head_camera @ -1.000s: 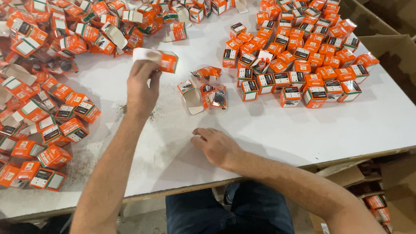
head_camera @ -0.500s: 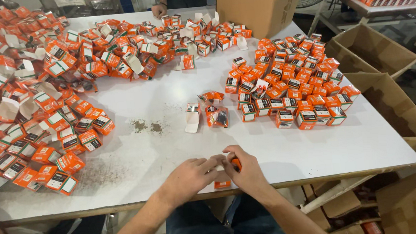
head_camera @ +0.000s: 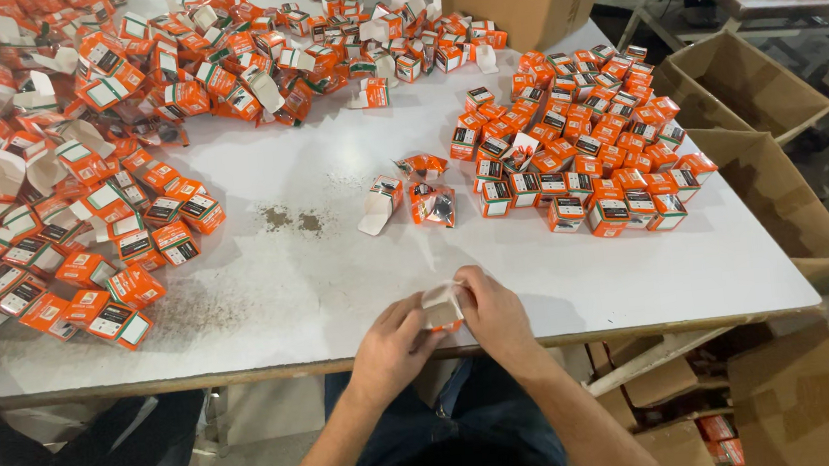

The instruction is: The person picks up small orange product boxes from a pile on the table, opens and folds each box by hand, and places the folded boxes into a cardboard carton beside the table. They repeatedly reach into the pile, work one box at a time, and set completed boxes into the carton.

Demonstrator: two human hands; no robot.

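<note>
Both hands were pinching one small orange-and-white cardboard box (head_camera: 441, 308) at the near edge of the white desk (head_camera: 578, 279): left hand (head_camera: 391, 343) gripped its left side, right hand (head_camera: 490, 313) its right. Neat batch of closed orange boxes (head_camera: 577, 149) sat far right, well apart.

Glossy cardboard small box (head_camera: 440, 306); matt, stained white table (head_camera: 578, 279).

Head-worn view, steeply down onto near table (head_camera: 638, 273).

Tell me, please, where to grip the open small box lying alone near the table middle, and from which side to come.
Grip the open box across its orange body, coming from above; its white flap at the lower end looks too flimsy to hold.
</note>
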